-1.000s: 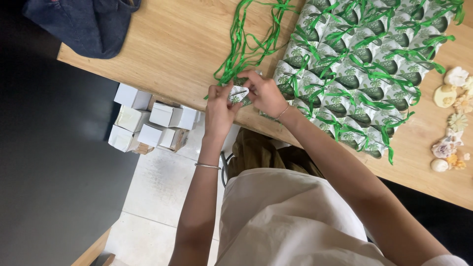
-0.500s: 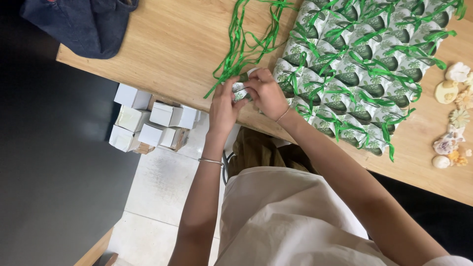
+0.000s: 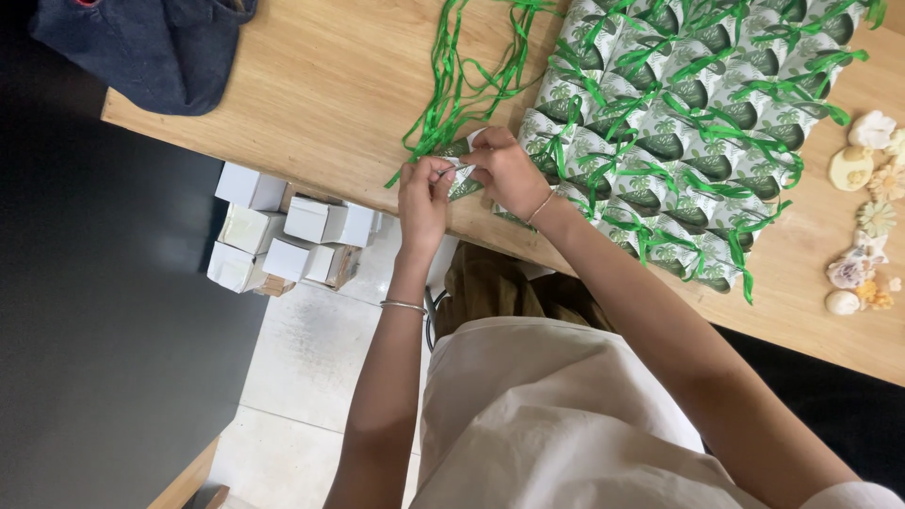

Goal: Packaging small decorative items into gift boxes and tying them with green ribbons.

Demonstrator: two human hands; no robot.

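both hands are working at the near edge of the wooden table. the left hand and the right hand are pinched in close together around one small gift box, white with a green leaf print, fingers curled tight on it and on what looks like a bit of green ribbon; i can't tell exactly which fingers hold the ribbon and which the box. the box sits right at the table's edge, just in front of the person.

to the right of it lies a packed block of finished boxes, same print, each with green ribbon on top, filling a good part of the tabletop. a loose bunch of green ribbons trails just beyond the hands, so there are ties left to use. down on the floor beside the table sit plain white boxes. by my reckoning much is done, with some remaining.

a dark blue cloth lies at the far left corner, and seashells at the right.
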